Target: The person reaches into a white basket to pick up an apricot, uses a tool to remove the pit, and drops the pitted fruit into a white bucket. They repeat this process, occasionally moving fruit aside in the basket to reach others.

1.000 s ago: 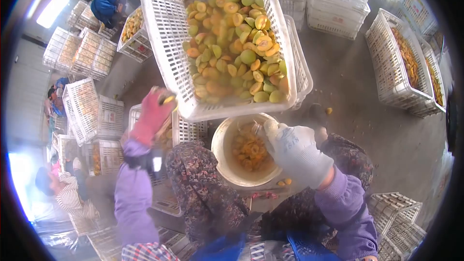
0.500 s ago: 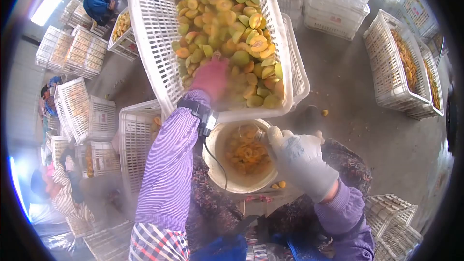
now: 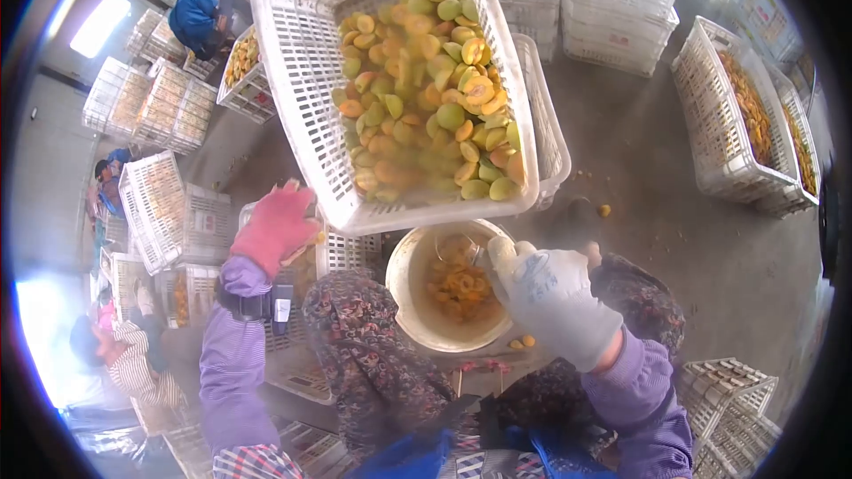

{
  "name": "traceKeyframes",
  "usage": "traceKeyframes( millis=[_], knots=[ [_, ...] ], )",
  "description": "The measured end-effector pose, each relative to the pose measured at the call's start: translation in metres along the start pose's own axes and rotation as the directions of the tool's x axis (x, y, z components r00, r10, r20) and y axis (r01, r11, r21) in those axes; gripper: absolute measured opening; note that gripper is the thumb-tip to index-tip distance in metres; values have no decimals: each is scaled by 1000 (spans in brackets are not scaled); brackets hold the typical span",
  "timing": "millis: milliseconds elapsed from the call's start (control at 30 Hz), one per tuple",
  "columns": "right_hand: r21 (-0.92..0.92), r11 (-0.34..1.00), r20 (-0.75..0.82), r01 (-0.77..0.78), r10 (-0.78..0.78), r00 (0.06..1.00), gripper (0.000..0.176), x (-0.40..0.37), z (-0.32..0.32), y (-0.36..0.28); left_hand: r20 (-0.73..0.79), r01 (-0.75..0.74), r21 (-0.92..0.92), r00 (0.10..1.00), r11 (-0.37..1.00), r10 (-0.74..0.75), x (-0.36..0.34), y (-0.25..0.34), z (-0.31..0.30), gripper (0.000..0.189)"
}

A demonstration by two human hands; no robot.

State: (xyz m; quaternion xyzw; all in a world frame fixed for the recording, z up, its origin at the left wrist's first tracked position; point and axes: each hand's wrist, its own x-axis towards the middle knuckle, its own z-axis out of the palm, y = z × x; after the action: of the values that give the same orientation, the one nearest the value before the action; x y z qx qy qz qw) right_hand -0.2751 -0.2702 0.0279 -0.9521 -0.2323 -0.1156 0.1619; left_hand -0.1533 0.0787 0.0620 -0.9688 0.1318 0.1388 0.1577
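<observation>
My left hand point(image 3: 277, 226), in a pink glove, is over the white crate point(image 3: 351, 248) at lower left, beside the tilted crate's corner. Its fingers are apart, and a bit of orange fruit shows close by them. My right hand point(image 3: 550, 302), in a whitish-grey glove, is closed around a small metal tool with a looped end point(image 3: 475, 251), held over a white bucket point(image 3: 401, 288). Orange fruit pieces point(image 3: 460, 288) lie inside the bucket. Above it, a large white crate point(image 3: 297, 71) leans toward me, holding many halved green-and-orange fruits point(image 3: 426, 98) like apricots or peaches.
Crates of orange fruit point(image 3: 741, 106) stand at the right, and stacked white crates point(image 3: 617, 18) at the back. A person in blue point(image 3: 195, 22) crouches at upper left; another in stripes point(image 3: 138, 359) sits at lower left. Fruit bits point(image 3: 524, 341) lie near the bucket.
My left hand has left the fruit in the tilted crate and moved down and left to the lower crate. My right hand stays by the bucket with the tool.
</observation>
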Motion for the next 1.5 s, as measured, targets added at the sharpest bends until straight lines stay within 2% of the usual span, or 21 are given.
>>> traceKeyframes(
  millis=[100, 167, 233, 333, 433, 533, 633, 667, 733, 767, 833, 900, 967, 1033, 1067, 1100, 1133, 1233, 1300, 1367, 1500],
  knots=[
    [65, 997, 91, -34, 28, 995, 13, 4, 1, -4, -229, -119, -120, 969, 986, 89, 32, 34, -19, 41],
    [58, 994, 212, -96, 82, 974, 13, 10, -7, -6, -232, -159, -155, 965, 975, 120, 89, 60, -24, 46],
    [66, 989, 232, -133, 114, 966, 14, 12, -9, -2, -304, -278, 153, 900, 948, 313, 151, 65, -5, 42],
    [79, 981, 249, -178, 153, 956, 13, 11, -1, 2, 69, -191, 86, 980, 978, 185, 196, 76, -7, 42],
    [29, 987, 260, -161, 148, 954, 12, 15, -9, 3, -13, -216, 130, 975, 968, 220, 202, 70, -4, 44],
    [-5, 993, 211, -121, 119, 970, 14, 15, -13, 4, -124, -79, -168, 990, 983, 59, 200, 61, -1, 50],
    [-7, 994, 128, -113, 113, 985, 17, 9, -3, 5, -303, -92, -313, 953, 945, -8, 189, 53, 3, 35],
    [29, 992, 119, -125, 121, 985, 17, 8, -1, 6, -247, -129, -655, 968, 745, -50, 185, 50, 7, 40],
    [105, 984, 91, -143, 134, 987, 17, 8, -1, 9, -116, -113, -992, 992, 51, -54, 173, 41, 2, 53],
    [56, 993, 122, -100, 92, 988, 18, 9, -5, 11, -159, -178, -959, 982, -221, -100, 162, 45, 9, 50],
    [129, 988, 26, -90, 87, 996, 18, 12, 1, 13, -189, -92, -767, 978, -635, 87, 109, 68, -14, 49],
    [105, 994, -81, -36, 44, 996, 19, 16, 2, 12, -262, -106, -688, 959, -718, 109, 79, 86, -12, 47],
    [-20, 999, -188, 41, -44, 981, 21, 22, 0, 6, -329, -279, -802, 944, -529, 1, 65, 103, 4, 44],
    [214, 973, -58, -91, 105, 993, 23, 32, 3, -1, -407, -412, -859, 910, -303, -83, 50, 121, 19, 41],
    [318, 933, 23, -171, 173, 985, 24, 35, 8, -4, -497, -496, -867, 867, 36, -22, 39, 125, 25, 40],
    [319, 941, -83, -112, 145, 986, 28, 34, 21, -5, -581, -543, -730, 813, 416, 41, 27, 129, 26, 40],
    [292, 952, -122, -93, 133, 984, 28, 34, 23, -7, -657, -534, -501, 747, 681, 103, 14, 133, 27, 39],
    [89, 996, -161, -27, 41, 986, 31, 34, 24, -12, -599, -498, -287, 760, 818, 253, -5, 132, 72, 38],
    [193, 977, -78, -86, 102, 992, 35, 34, 28, -12, -605, -507, -288, 754, 812, 256, -7, 137, 76, 37],
    [211, 972, -40, -105, 116, 992, 39, 35, 38, -11, -639, -530, -470, 756, 706, 141, -5, 143, 70, 36],
    [110, 989, 14, -97, 96, 995, 41, 31, 55, -10, -589, -530, -790, 796, 307, -142, -11, 157, 44, 34]
  ],
)
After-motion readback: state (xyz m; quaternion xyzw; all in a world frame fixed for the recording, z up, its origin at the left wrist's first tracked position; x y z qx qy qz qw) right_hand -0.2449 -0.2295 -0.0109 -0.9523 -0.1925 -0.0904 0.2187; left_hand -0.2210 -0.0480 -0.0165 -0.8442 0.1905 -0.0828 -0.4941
